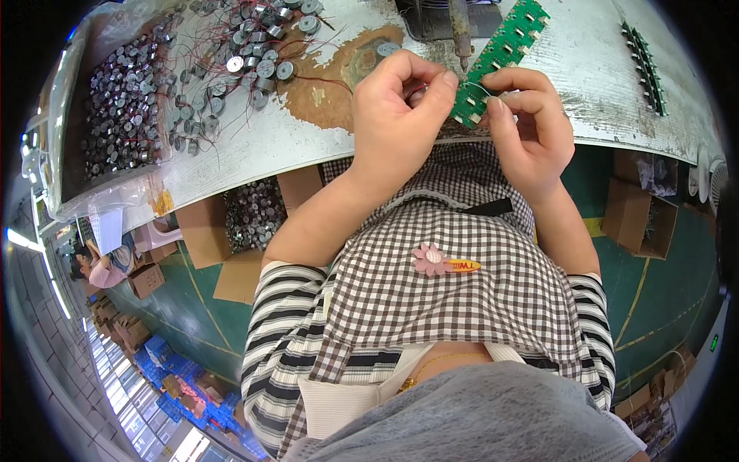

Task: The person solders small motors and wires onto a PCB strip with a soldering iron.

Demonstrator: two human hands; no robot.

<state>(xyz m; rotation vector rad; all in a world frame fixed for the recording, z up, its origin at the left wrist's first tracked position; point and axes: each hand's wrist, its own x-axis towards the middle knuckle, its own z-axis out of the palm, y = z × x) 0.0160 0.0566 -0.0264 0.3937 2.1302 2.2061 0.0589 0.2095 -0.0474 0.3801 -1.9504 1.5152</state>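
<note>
A long green circuit board with small pale connectors lies aslant under my fingers at the table's near side. My left hand is closed, its thumb and forefinger pinching at the board's left edge. A small motor with thin red wire shows partly inside it, mostly hidden. My right hand is closed at the board's right edge, its fingertips touching the board. A thin pale wire curves from those fingertips over the board. Just beyond, a soldering iron points down, its tip close to the board and my left fingertips.
Several small round motors with red wires lie loose on the worn white table, left. A tray of metal motors stands farther left. Another green board stands on edge at right. Cardboard boxes sit below the table; a person is farther left.
</note>
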